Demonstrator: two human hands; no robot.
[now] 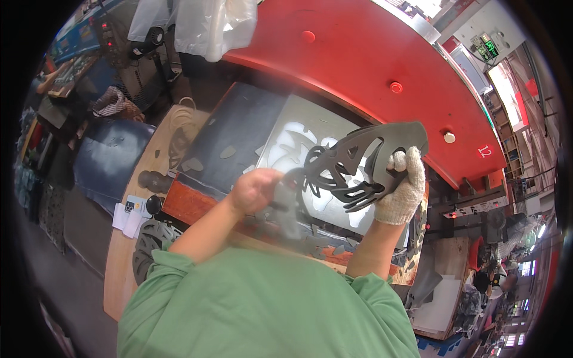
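Note:
My right hand [403, 188], in a white knitted glove, is closed round dark grey cut-out sheets [391, 156], thin and flexible, with curved slots and holes. They are held up above the worktable. My bare left hand [256, 192] is closed at the near left of these sheets, its fingers pinching a smooth grey piece [288, 209] that is blurred by motion. Under the hands lies a pale grey board [304, 110] with white curved shapes [291, 140] showing on it. Loose grey offcuts [228, 153] are scattered on the dark sheet [242, 119] beside the board.
A red machine beam [352, 51] with buttons spans the far side. On the left wooden bench [122, 268] are a phone [136, 204], papers and more grey cut-out pieces [154, 238]. A blue-covered stool [113, 158] stands at the left. White plastic bags [215, 27] hang at the far left.

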